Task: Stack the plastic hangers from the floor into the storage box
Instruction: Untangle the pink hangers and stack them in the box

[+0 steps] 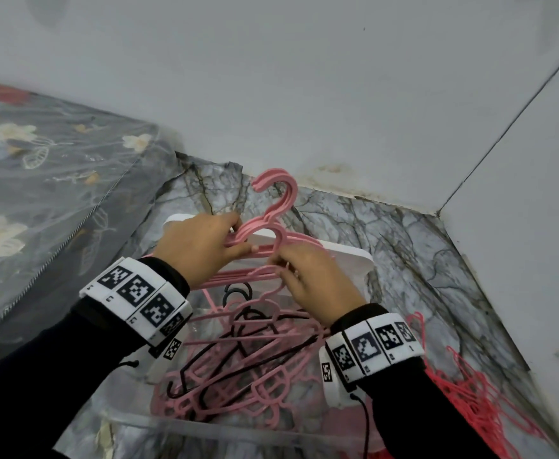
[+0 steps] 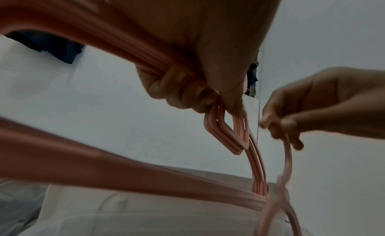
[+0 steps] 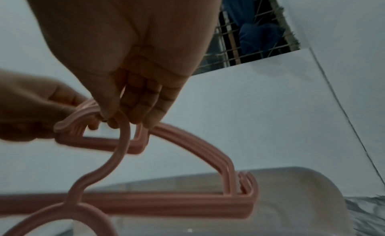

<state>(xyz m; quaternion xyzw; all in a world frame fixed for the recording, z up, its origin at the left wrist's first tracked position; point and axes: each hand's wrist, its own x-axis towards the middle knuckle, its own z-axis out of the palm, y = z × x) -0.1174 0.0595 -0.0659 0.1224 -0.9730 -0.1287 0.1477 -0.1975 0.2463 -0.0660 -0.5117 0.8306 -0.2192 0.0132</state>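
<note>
Storage box [image 1: 185,425] opening is crowded by a tangle of loose hangers [image 1: 238,356] – little free room inside. Above it, the space is taken up by both hands and the held pink hanger stack [image 1: 273,207]. Box is hemmed in by the bed [image 1: 39,180] on the left and the wall [image 1: 304,94] behind. Right of it, a strip of marble floor [image 1: 420,260] is left bare, then blocked nearer by red hangers [image 1: 470,402].

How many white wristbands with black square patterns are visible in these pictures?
2. One wristband is on the left wrist; the other wristband is on the right wrist. None seems hidden.
</note>
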